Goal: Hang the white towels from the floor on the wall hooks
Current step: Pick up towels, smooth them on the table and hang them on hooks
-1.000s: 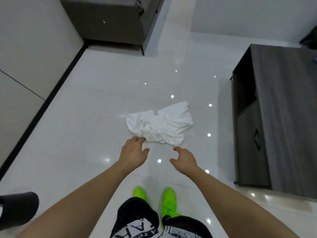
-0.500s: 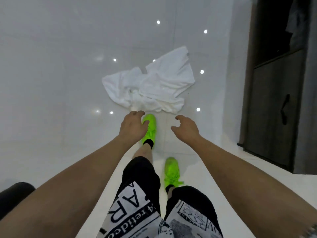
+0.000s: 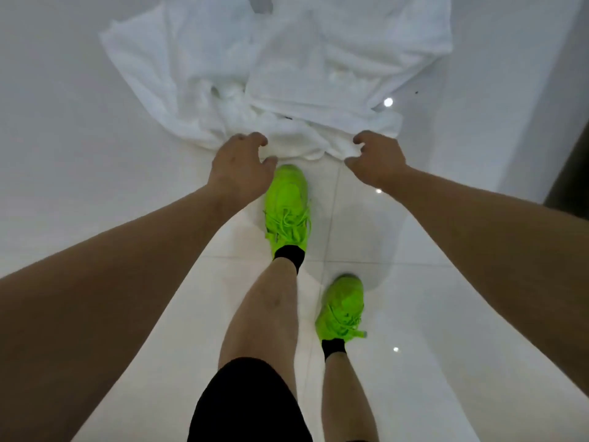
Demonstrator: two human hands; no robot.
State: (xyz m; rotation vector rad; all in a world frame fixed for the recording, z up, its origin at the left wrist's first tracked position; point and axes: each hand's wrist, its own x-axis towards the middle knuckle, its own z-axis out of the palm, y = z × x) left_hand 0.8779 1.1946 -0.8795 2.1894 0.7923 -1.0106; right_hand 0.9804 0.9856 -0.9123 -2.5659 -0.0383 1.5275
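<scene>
Your left hand [image 3: 240, 169] and right hand [image 3: 377, 161], fingers curled, pinch the near edge of the crumpled white terry towels [image 3: 287, 74] on the glossy white tiled floor [image 3: 79, 154].

Crumpled white terry towels [image 3: 287, 68] cut off at the top edge, count unclear in the folds; left hand [image 3: 240, 165] and right hand [image 3: 377, 159] cover the near hem, contact unclear; dark furniture sliver [image 3: 570, 173] cropped at right edge.
</scene>
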